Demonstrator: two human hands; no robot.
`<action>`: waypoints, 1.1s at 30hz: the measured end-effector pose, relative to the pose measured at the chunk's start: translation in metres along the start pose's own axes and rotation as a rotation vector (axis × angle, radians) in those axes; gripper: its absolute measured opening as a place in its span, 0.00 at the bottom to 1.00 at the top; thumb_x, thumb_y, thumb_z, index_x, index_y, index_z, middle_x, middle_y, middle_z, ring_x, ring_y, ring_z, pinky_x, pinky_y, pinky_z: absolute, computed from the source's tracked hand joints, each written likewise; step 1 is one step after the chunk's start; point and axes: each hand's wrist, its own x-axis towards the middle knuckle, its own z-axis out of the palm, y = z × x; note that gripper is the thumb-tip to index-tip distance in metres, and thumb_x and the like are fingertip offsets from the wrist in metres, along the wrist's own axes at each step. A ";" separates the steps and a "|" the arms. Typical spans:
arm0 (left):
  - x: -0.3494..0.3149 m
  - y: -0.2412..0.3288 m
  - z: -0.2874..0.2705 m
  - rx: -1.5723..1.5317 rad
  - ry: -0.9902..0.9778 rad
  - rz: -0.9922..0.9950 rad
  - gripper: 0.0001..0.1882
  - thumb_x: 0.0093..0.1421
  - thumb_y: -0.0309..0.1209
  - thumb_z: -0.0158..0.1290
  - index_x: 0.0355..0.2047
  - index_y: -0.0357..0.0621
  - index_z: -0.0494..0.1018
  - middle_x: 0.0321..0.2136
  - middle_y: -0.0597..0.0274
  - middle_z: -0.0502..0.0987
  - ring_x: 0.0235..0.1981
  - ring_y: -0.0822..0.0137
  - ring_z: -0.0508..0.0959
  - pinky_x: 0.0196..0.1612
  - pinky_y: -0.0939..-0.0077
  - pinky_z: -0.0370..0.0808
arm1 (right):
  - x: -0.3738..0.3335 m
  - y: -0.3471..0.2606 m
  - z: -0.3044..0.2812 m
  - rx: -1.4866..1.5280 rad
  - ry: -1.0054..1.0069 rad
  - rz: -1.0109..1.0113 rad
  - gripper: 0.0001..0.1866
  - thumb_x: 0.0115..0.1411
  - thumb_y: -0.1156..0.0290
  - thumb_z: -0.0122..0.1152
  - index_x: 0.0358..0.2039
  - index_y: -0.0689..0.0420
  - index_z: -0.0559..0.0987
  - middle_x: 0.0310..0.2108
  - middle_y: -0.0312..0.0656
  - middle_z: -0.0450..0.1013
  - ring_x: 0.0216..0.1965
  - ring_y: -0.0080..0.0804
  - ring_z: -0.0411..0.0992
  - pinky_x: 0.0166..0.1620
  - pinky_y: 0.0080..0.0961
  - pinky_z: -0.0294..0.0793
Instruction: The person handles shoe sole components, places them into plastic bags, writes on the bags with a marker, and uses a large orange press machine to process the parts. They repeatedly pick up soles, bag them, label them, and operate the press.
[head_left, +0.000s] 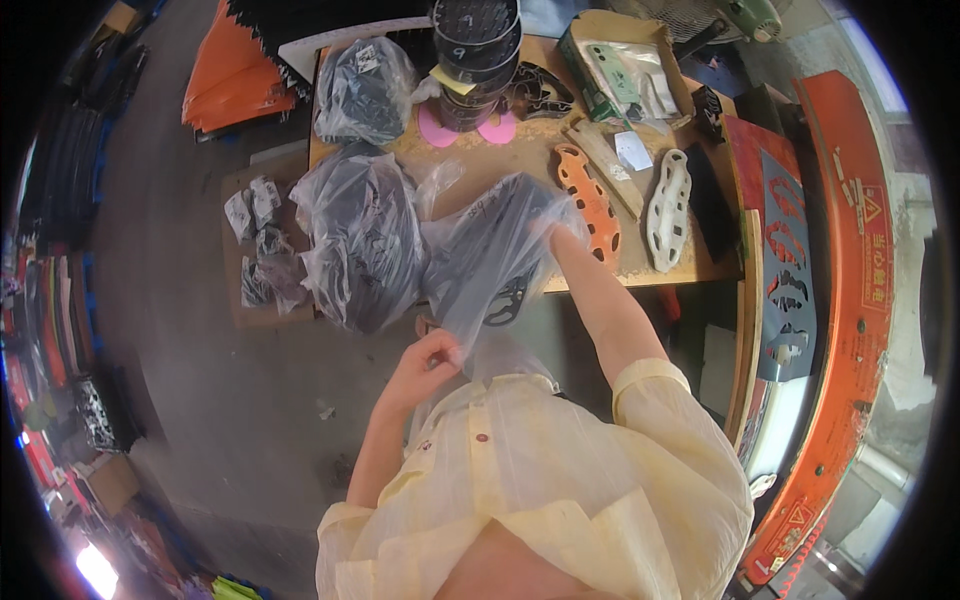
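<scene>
A clear plastic bag (470,262) with dark flat pieces inside hangs over the near table edge in front of me. Black pieces with cut-out shapes (508,298) show near its lower side. My left hand (432,360) is closed, pinching the bag's loose near edge close to my body. My right hand (556,225) reaches to the bag's far right side; plastic covers its fingers, so their grip is hidden. Just right of that hand lies an orange sole-shaped plate with holes (590,205), and beyond it a white one (669,212).
Filled plastic bags (362,240) (365,92) crowd the left of the wooden table (640,268). Stacked black cylinders (476,50) and a green box (625,75) stand at the back. Small wrapped bundles (262,240) lie on cardboard at left. An orange machine beam (850,260) rises at right.
</scene>
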 end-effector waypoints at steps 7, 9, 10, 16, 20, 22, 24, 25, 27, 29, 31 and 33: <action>0.016 -0.011 0.017 -0.007 -0.072 0.099 0.06 0.52 0.19 0.53 0.31 0.41 0.71 0.34 0.71 0.71 0.34 0.79 0.69 0.38 0.83 0.66 | -0.030 0.012 0.006 0.038 -0.017 -0.022 0.16 0.56 0.58 0.55 0.37 0.58 0.76 0.37 0.48 0.74 0.39 0.48 0.73 0.39 0.42 0.72; 0.015 -0.008 0.015 0.016 -0.110 0.101 0.07 0.52 0.19 0.53 0.31 0.41 0.71 0.34 0.70 0.71 0.35 0.77 0.69 0.39 0.83 0.66 | -0.047 0.020 0.011 0.052 0.003 -0.014 0.17 0.56 0.58 0.55 0.38 0.58 0.76 0.37 0.48 0.74 0.39 0.48 0.73 0.39 0.42 0.72; 0.016 -0.006 0.013 0.019 -0.139 0.148 0.08 0.50 0.18 0.54 0.31 0.41 0.71 0.35 0.68 0.71 0.35 0.75 0.70 0.40 0.81 0.66 | -0.050 0.025 0.012 0.056 0.021 0.011 0.17 0.56 0.58 0.55 0.38 0.58 0.76 0.37 0.48 0.74 0.39 0.48 0.73 0.39 0.43 0.72; 0.010 0.017 0.009 -0.324 -0.139 0.167 0.11 0.45 0.19 0.58 0.30 0.43 0.71 0.42 0.59 0.70 0.45 0.66 0.69 0.51 0.72 0.63 | -0.036 0.035 -0.017 0.095 0.077 0.162 0.18 0.57 0.57 0.54 0.39 0.58 0.75 0.36 0.48 0.74 0.38 0.49 0.73 0.39 0.43 0.72; 0.028 0.025 0.010 -0.259 0.033 0.326 0.12 0.48 0.23 0.59 0.33 0.44 0.70 0.49 0.53 0.69 0.55 0.61 0.67 0.60 0.65 0.57 | -0.073 0.015 -0.050 0.061 0.019 0.164 0.19 0.57 0.56 0.53 0.39 0.58 0.75 0.36 0.48 0.74 0.38 0.49 0.73 0.39 0.43 0.72; 0.050 0.026 0.006 -0.217 0.057 0.409 0.14 0.50 0.26 0.59 0.36 0.45 0.69 0.51 0.50 0.69 0.58 0.58 0.65 0.63 0.59 0.54 | -0.110 0.004 -0.056 0.011 -0.104 0.174 0.19 0.57 0.55 0.53 0.40 0.58 0.75 0.36 0.48 0.74 0.38 0.49 0.73 0.39 0.43 0.72; 0.077 0.026 0.002 -0.334 -0.007 0.489 0.16 0.53 0.30 0.59 0.41 0.47 0.68 0.52 0.51 0.69 0.61 0.54 0.63 0.66 0.53 0.50 | -0.149 0.002 -0.049 -0.028 -0.239 0.187 0.19 0.57 0.55 0.53 0.40 0.58 0.75 0.36 0.48 0.74 0.38 0.50 0.73 0.39 0.44 0.72; 0.090 0.025 0.000 -0.389 -0.039 0.533 0.17 0.55 0.33 0.60 0.43 0.49 0.67 0.52 0.51 0.69 0.62 0.52 0.62 0.67 0.50 0.49 | -0.169 0.004 -0.042 -0.029 -0.239 0.175 0.19 0.58 0.55 0.53 0.40 0.58 0.75 0.36 0.48 0.74 0.38 0.50 0.73 0.39 0.44 0.72; 0.115 0.025 -0.007 -0.639 -0.166 0.516 0.21 0.56 0.36 0.59 0.45 0.46 0.65 0.49 0.53 0.70 0.57 0.53 0.66 0.66 0.49 0.51 | -0.204 0.008 -0.024 -0.037 -0.190 0.117 0.23 0.57 0.52 0.53 0.45 0.57 0.73 0.38 0.49 0.73 0.40 0.48 0.73 0.41 0.42 0.72; 0.133 0.023 -0.007 -0.737 -0.263 0.552 0.25 0.57 0.41 0.59 0.50 0.49 0.62 0.43 0.59 0.71 0.46 0.56 0.72 0.62 0.51 0.58 | -0.227 0.008 -0.010 -0.046 -0.167 0.022 0.25 0.56 0.52 0.54 0.48 0.57 0.73 0.39 0.49 0.74 0.42 0.46 0.74 0.44 0.39 0.73; 0.140 0.022 -0.006 -0.771 -0.288 0.481 0.30 0.56 0.43 0.60 0.53 0.49 0.60 0.40 0.60 0.71 0.41 0.60 0.72 0.57 0.55 0.64 | -0.240 0.003 -0.006 -0.060 -0.223 -0.051 0.23 0.54 0.54 0.56 0.45 0.56 0.76 0.36 0.47 0.76 0.40 0.45 0.76 0.45 0.39 0.74; 0.136 0.019 -0.003 -0.642 -0.278 0.371 0.35 0.54 0.45 0.62 0.56 0.48 0.58 0.37 0.61 0.71 0.36 0.64 0.71 0.51 0.60 0.68 | -0.240 -0.001 -0.016 0.198 0.018 -0.152 0.22 0.54 0.56 0.57 0.46 0.55 0.76 0.36 0.47 0.76 0.39 0.42 0.76 0.44 0.38 0.74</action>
